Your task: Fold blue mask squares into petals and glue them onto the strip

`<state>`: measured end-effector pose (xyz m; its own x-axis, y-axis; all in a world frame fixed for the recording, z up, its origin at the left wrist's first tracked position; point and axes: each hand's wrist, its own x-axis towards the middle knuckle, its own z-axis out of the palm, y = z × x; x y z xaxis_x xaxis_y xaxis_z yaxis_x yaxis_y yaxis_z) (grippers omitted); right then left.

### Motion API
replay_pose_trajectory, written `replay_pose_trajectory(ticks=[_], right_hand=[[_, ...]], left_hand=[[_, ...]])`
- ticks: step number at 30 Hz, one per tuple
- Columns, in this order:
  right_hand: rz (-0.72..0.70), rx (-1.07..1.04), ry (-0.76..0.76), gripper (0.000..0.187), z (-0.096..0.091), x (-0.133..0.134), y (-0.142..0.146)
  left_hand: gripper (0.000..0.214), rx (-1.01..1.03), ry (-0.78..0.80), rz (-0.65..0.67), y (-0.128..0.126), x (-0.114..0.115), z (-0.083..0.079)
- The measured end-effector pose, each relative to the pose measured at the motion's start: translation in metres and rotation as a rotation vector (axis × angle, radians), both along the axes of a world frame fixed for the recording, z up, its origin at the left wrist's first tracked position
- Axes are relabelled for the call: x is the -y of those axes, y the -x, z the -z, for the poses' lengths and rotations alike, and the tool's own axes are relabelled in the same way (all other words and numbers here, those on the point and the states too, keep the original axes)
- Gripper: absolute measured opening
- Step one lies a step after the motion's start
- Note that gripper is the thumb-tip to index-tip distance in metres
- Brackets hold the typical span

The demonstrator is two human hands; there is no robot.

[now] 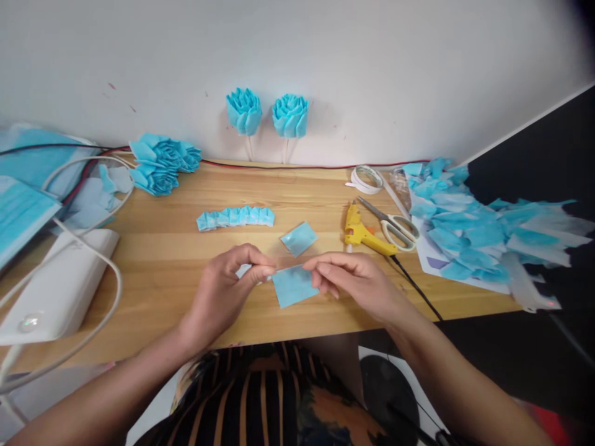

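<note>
Between both hands, close to the table's front edge, is a light blue square of thin non-woven fabric (295, 290). My left hand (223, 282) pinches its upper left corner between thumb and forefinger; something whitish shows behind these fingers, too hidden to name. At the upper right corner, the fingers of my right hand (356, 279) are closed on the same square. Just beyond the hands lies a second blue square (299, 239), turned cornerwise. Farther to the left, a row of small folded blue pieces (235, 218) lies side by side on the wood.
Two blue fabric flowers (244, 111) on sticks stand against the wall. More flowers (160, 162) lie at back left, near blue masks (28, 198) and a white power bank (60, 285) with cables. Right: yellow glue gun (360, 234), scissors (397, 230), tape roll (366, 180), heaped blue petals (465, 223).
</note>
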<state>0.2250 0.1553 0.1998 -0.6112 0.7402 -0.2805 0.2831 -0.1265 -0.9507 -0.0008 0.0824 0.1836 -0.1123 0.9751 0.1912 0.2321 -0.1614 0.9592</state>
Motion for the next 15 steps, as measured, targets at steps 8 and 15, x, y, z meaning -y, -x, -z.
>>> replay_pose_trajectory(ticks=[8,15], right_hand=[[0.079,0.038,-0.133,0.027,-0.002,0.001,-0.01],[0.017,0.187,-0.349,0.029,-0.001,0.001,-0.005]], left_hand=[[0.033,0.067,0.174,-0.038,0.032,0.03,0.011],[0.049,0.059,0.411,0.01,0.034,0.101,0.011]])
